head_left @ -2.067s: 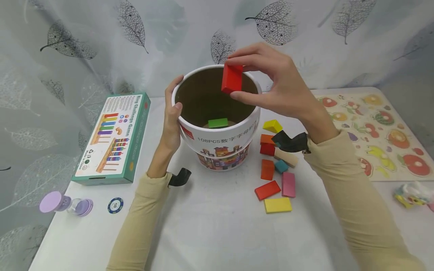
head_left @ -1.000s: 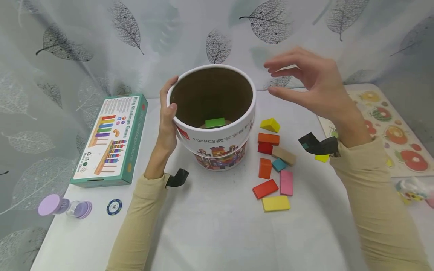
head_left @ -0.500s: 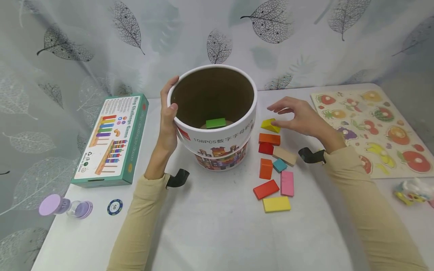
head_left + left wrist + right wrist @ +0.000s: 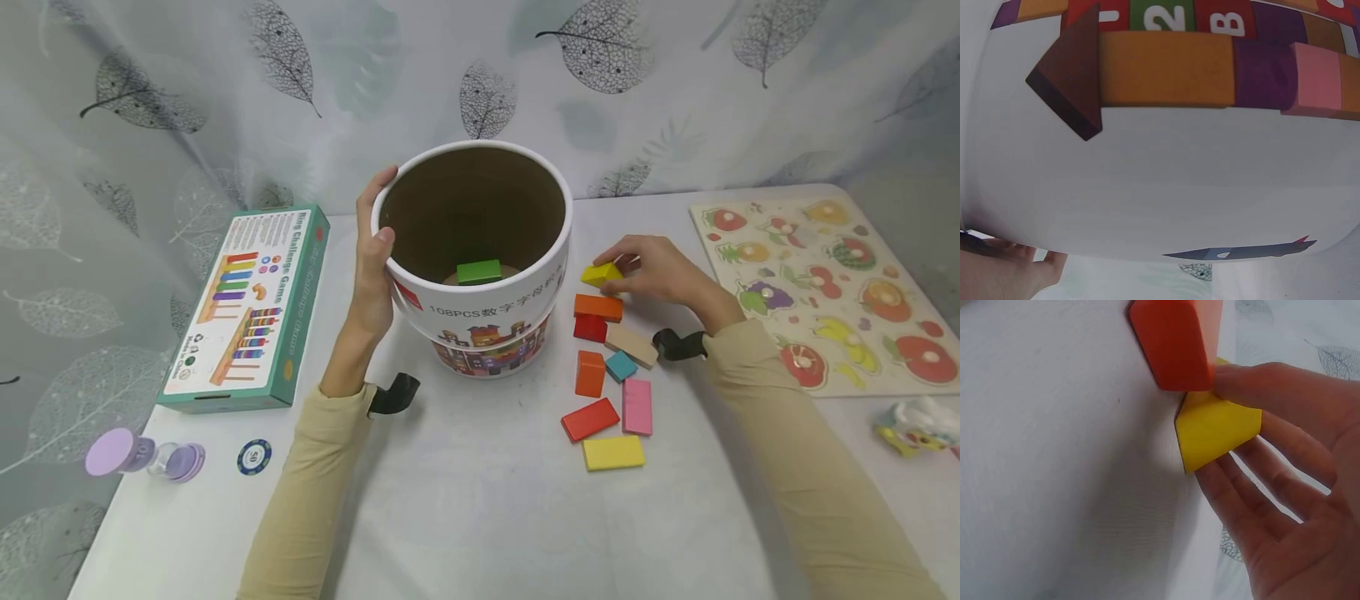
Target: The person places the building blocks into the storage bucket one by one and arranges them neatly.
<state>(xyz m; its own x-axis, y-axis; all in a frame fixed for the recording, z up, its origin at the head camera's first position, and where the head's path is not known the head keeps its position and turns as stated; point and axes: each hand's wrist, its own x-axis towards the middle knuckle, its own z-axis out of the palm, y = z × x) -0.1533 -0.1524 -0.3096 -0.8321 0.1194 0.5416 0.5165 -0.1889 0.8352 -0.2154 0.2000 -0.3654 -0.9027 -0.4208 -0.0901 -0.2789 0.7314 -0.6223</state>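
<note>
A white bucket (image 4: pixel 487 296) with printed building-block pictures stands mid-table, its open top tipped toward me. Inside, a green block (image 4: pixel 478 272) lies near the bottom. My left hand (image 4: pixel 372 275) grips the bucket's left rim, thumb at the front edge and fingers round the outer side; the left wrist view shows only part of that hand (image 4: pixel 1007 272) below the printed wall. To the right of the bucket, my right hand (image 4: pixel 660 271) pinches a yellow wedge-shaped block (image 4: pixel 1219 431) between thumb and fingers. Close by lies an orange block (image 4: pixel 597 307).
Several more blocks lie in front, including a red block (image 4: pixel 590 419), a pink block (image 4: pixel 637 407) and a flat yellow block (image 4: pixel 613 453). A fruit puzzle board (image 4: pixel 810 333) is at right. On the left are a game box (image 4: pixel 240 308), an hourglass (image 4: pixel 176 461) and a chip (image 4: pixel 254 457).
My right hand held a red block over the bucket, then was empty to its right. It has come down and now pinches the yellow wedge block. The left hand keeps its grip.
</note>
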